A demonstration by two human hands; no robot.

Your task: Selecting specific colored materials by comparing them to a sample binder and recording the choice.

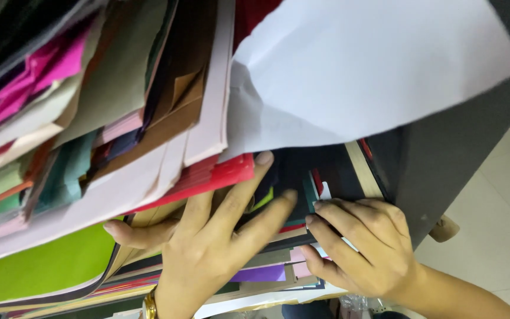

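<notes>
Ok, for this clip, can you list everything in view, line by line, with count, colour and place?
Paper stack: many sheets, mixed pink, magenta, brown, olive, teal, cream; upper left, sagging over the hands.
White sheet: one, creased; top centre to right.
Red sheets: a thin bundle; centre, on the left fingertips.
Lime green sheet: one; lower left.
Purple sheet: one; bottom centre, between the wrists.
Dark sheets: several, black and dark green; centre right, under the white sheet.
Dark cabinet side: one, near black; right.
Tiled floor: pale; far right.
Gold bangle: one; left wrist.
Left hand: fingers spread, lifting the upper stack.
Right hand: fingers curled onto sheet edges, lower right.
</notes>
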